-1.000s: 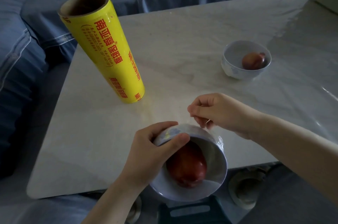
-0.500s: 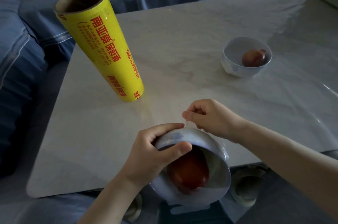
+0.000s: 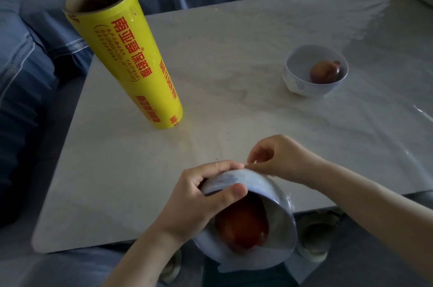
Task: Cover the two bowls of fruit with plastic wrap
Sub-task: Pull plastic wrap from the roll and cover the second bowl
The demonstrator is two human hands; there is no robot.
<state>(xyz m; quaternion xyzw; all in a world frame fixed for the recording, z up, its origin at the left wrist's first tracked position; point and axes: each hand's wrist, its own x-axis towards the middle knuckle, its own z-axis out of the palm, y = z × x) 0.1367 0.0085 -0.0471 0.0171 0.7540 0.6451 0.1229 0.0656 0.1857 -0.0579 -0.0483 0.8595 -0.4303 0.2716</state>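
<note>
Left hand grips the tilted near bowl off the table edge, thumb on its rim; right hand pinches plastic wrap at the rim — apple looks covered, edges being sealed. Far bowl looks uncovered — left to do. Roll stands upright.

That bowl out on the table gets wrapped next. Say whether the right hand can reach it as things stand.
Probably yes, once it lets go: the right hand pinches wrap at the rim of the held bowl, and only bare table lies between it and the far bowl.
</note>
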